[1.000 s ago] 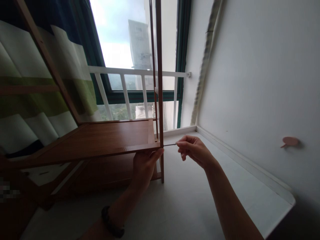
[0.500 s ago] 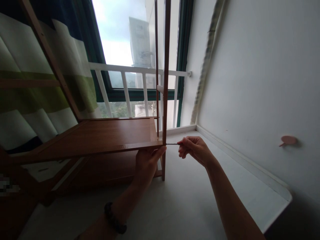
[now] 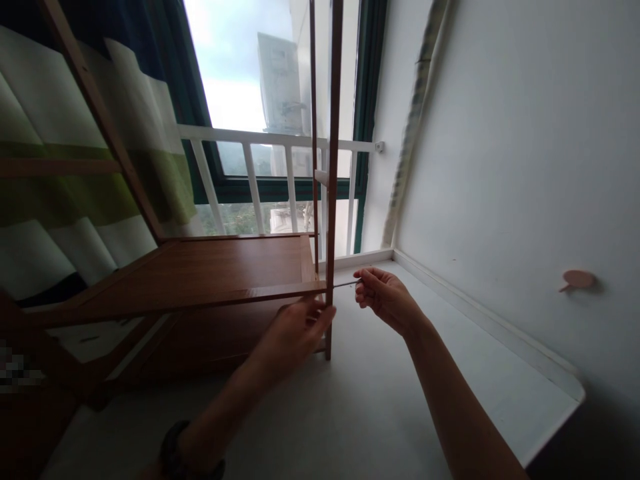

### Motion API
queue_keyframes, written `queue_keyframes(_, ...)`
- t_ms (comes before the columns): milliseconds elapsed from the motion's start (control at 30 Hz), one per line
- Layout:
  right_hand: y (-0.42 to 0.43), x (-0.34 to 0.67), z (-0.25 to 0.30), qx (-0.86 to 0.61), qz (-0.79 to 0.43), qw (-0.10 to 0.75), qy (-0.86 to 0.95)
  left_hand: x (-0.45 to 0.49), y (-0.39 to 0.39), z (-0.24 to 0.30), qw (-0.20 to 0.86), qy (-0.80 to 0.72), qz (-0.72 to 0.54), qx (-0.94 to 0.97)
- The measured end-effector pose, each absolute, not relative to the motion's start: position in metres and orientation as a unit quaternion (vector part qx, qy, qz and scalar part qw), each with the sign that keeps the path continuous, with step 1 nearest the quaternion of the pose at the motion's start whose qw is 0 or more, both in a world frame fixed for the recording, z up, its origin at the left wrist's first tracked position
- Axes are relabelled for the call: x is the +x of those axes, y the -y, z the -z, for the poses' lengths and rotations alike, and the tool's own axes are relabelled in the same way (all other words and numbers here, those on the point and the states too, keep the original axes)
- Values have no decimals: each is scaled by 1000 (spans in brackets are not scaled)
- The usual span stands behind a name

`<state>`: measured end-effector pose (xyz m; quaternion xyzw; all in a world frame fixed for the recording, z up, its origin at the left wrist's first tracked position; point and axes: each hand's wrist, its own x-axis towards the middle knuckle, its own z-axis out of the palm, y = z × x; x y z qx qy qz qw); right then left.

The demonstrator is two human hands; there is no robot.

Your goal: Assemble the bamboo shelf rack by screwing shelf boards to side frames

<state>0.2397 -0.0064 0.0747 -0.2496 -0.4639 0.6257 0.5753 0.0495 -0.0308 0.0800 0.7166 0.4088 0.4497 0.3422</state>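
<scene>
My right hand (image 3: pixel 383 297) pinches a thin metal rod (image 3: pixel 346 284) between thumb and fingers. The rod's far end meets the outer side of a brown wooden post (image 3: pixel 331 220), level with a shelf board (image 3: pixel 235 263). Slightly blurred, my left hand (image 3: pixel 300 327) is at the post just below that joint. Its thumb lies against the post, and its curled fingers go behind and under the shelf edge, partly hidden. Post and shelf belong to an upright wooden rack.
A lower shelf (image 3: pixel 215 337) sits beneath the upper one. The rack stands on a white surface (image 3: pixel 380 407) with a raised rim. Behind are a white railing (image 3: pixel 270 140), a window and a striped curtain (image 3: pixel 145 147). A pink round item (image 3: pixel 577 279) is on the right wall.
My left hand has slid from under the shelf edge to a little lower on the post, its forearm shifting left. My right hand has risen slightly, tilting the rod's near end up.
</scene>
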Motion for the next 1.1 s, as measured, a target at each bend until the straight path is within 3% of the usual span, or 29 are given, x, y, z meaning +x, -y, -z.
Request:
queue_keyframes(67, 7, 242, -75, -258, -618, 568, 479, 39, 42, -92, 257, -418, -399, 775)
queue_keyframes(233, 7, 245, -74, -258, -612, 555, 501, 33, 60, -122, -107, -417, -421, 799)
queue_keyframes(333, 7, 245, -73, -253, -607, 561, 502, 43, 53, -123, -215, -436, -352, 800)
queue_keyframes(633, 9, 250, -76, -291, -542, 565, 550, 55, 23, -115, -230, -500, -216, 807)
queue_keyframes(1000, 10, 255, -74, -315, -462, 533, 635, 66, 23, -114, -247, -471, -242, 812)
queue_keyframes(1100, 14, 251, -79, -294, -498, 540, 611, 67, 22, -113, -236, -469, -250, 814)
